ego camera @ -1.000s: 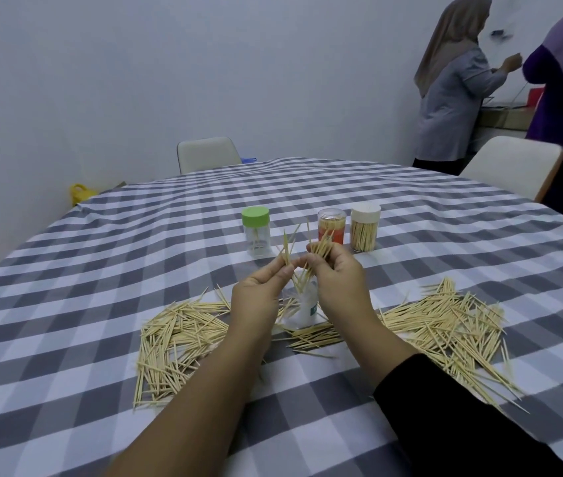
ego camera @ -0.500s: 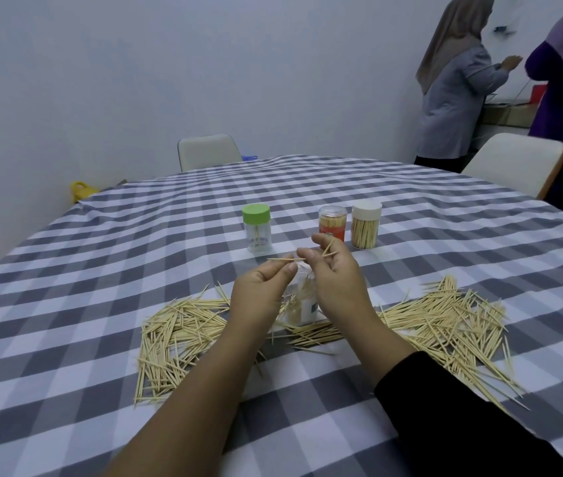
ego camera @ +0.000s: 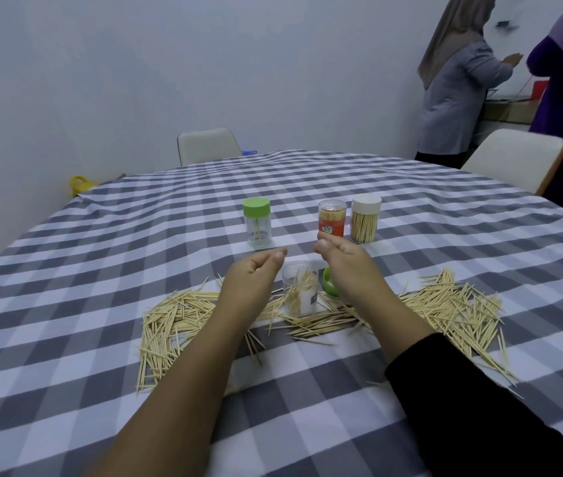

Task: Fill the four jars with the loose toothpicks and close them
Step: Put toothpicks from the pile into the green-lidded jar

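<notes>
Toothpicks (ego camera: pixel 452 304) lie loose on the bench (ego camera: pixel 307 180), which is covered with a grey and white checked cloth. They form one heap to the left, another larger heap (ego camera: pixel 170 318) to the right, and a thinner band between the two, close in front of the person.

An open clear jar (ego camera: pixel 300 287) stands upright among that middle band, between the two forearms. It holds a loose bunch of toothpicks leaning at angles, and it has no lid on. Just beside it on the right lies a green lid (ego camera: pixel 330 287), tipped on its edge and partly hidden behind the right wrist.

The left hand (ego camera: pixel 252 277) hovers above and to the left of the open jar, its fingers loosely curled with the thumb tip pointing toward the other hand; nothing shows between its fingers. The right hand (ego camera: pixel 345 259) hovers above and to the right of the jar, fingers curled in and thumb forward, and it too holds nothing that can be seen. The two hands are near each other but apart.

Farther back on the bench stand three closed jars. A clear jar with a green lid (ego camera: pixel 256 220) holds only a few toothpicks. Well to its right, an orange-labelled jar with a clear lid (ego camera: pixel 332 218) and a jar with a white lid (ego camera: pixel 365 218) stand just beside each other, both packed with toothpicks.

Two pale chairs (ego camera: pixel 208 146) stand at the far side of the bench, and two people (ego camera: pixel 455 80) stand at the right by a counter.
</notes>
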### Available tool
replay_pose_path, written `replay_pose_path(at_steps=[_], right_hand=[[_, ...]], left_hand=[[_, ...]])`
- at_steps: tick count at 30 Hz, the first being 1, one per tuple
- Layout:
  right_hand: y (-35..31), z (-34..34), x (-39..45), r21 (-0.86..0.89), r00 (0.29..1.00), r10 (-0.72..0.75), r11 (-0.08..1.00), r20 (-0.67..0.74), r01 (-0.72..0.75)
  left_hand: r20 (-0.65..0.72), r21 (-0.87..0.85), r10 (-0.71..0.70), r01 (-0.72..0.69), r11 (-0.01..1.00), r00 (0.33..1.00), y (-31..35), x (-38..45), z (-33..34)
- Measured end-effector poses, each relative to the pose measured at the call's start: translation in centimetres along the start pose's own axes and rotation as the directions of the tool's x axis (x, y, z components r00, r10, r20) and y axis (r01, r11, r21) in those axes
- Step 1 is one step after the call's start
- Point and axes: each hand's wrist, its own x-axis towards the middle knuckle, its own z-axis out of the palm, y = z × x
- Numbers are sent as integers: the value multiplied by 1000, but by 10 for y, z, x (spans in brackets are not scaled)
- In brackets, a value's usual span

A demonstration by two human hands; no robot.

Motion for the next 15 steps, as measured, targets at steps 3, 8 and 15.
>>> replay_pose_path(at_steps=[3,8,15], right_hand=[[-3,-20,3,-156,997,65,985,-30,-69],[-4,-50,-6,-763,956,239,646,168,-28],[7,-62,-23,-884,862,382,446,332,142]], left_hand=[[-11,66,-40,40,997,999,-1,3,-8],[141,444,-132,57,894,981,-3,0,-21],[283,794,-197,-115,597,939,-3,-11,-17]])
